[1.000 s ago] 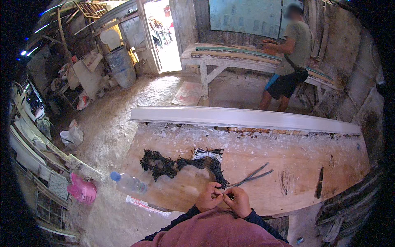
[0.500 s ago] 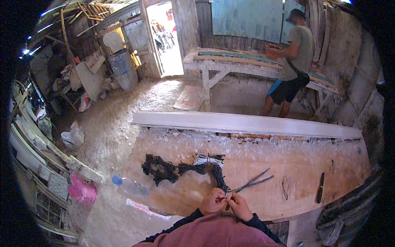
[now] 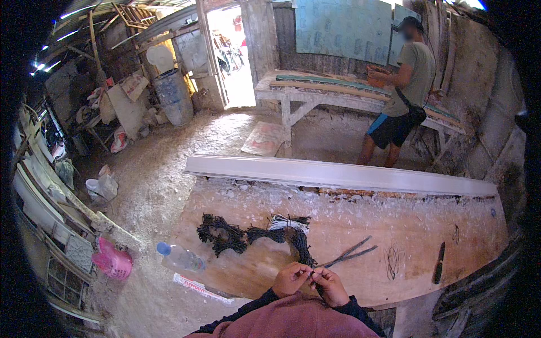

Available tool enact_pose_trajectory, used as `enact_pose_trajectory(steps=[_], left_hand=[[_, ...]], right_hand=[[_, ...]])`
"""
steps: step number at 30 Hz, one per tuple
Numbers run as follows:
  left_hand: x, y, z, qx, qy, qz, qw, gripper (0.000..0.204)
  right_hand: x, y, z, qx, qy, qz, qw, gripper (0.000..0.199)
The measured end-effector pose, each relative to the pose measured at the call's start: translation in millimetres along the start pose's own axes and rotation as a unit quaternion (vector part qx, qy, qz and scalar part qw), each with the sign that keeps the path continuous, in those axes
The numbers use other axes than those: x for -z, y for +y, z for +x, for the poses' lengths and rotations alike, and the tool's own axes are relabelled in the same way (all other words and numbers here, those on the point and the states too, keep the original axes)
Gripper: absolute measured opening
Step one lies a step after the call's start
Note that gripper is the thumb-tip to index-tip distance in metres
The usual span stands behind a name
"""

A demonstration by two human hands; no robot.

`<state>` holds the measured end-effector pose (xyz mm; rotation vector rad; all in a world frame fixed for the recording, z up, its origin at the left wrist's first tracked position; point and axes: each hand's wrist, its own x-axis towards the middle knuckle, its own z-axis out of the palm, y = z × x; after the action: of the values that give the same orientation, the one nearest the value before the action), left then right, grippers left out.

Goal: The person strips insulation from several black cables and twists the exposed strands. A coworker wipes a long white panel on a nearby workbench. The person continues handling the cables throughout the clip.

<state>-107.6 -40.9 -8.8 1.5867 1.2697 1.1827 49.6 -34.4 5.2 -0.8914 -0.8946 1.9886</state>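
At the near edge of the wooden tabletop (image 3: 242, 270) my left hand (image 3: 289, 279) and my right hand (image 3: 330, 286) meet, fingertips pinched together. Something small and dark shows between them, too small to name. Just beyond my fingers lie bundles of black cord (image 3: 221, 235), one of them (image 3: 298, 245) reaching almost to my left hand. A bundle of white cord (image 3: 288, 222) rests among them. Two thin dark strips (image 3: 352, 253) spread in a V on the wood, their near ends close to my right hand.
A long white moulding (image 3: 338, 173) runs along the table's far edge. Thin wire loops (image 3: 392, 263) and a slim dark tool (image 3: 439, 262) lie at right. Left are a plastic bottle (image 3: 181, 257) and a pink container (image 3: 114, 259). A person (image 3: 414, 84) stands at a far bench (image 3: 315, 93).
My hands stay pinched together at nearly the same spot, with the fingers slightly shifted. The view has tilted a little. The person at the far bench still stands there.
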Motion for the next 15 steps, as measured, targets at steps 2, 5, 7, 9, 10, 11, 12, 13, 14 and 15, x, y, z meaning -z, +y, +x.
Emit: enact_pose_trajectory(steps=[2,5,7,9,10,11,12,13,14,15], left_hand=[[-1.1,0.7,-0.2,-0.007,0.004,-0.014,1.000,0.014],[-0.9,-0.2,-0.3,-0.021,-0.006,-0.015,1.000,0.017],[0.3,-0.6,-0.9,-0.022,-0.013,0.001,1.000,0.018],[0.9,-0.1,-2.1,-0.017,-0.011,-0.010,1.000,0.019],[1.0,0.4,-2.3,-0.010,-0.011,-0.018,1.000,0.019],[0.8,1.4,-2.8,0.002,-0.004,-0.011,1.000,0.019],[0.2,2.9,-4.1,0.014,0.003,-0.005,1.000,0.020],[-0.1,4.3,-4.2,0.026,0.009,0.002,1.000,0.020],[-0.1,5.7,-3.7,0.035,0.012,0.000,0.999,0.020],[-0.1,7.4,-3.7,0.044,0.014,-0.002,0.999,0.020]], right_hand=[[-1.2,1.0,0.1,0.022,0.013,0.015,1.000,0.011],[-0.4,2.6,0.9,0.046,0.016,0.021,0.999,0.011],[0.4,3.9,1.1,0.033,0.033,0.024,0.999,0.010],[1.3,4.9,1.4,0.035,0.038,0.025,0.998,0.009],[1.6,5.5,1.4,0.042,0.034,0.025,0.998,0.009],[1.9,6.0,1.4,0.050,0.028,0.025,0.998,0.008],[2.1,6.5,1.2,0.056,0.034,0.009,0.998,0.008],[2.2,6.9,0.9,0.062,0.040,-0.005,0.997,0.008],[2.4,7.1,0.7,0.073,0.045,-0.021,0.996,0.007],[2.5,7.1,0.4,0.066,0.047,-0.032,0.996,0.008]])
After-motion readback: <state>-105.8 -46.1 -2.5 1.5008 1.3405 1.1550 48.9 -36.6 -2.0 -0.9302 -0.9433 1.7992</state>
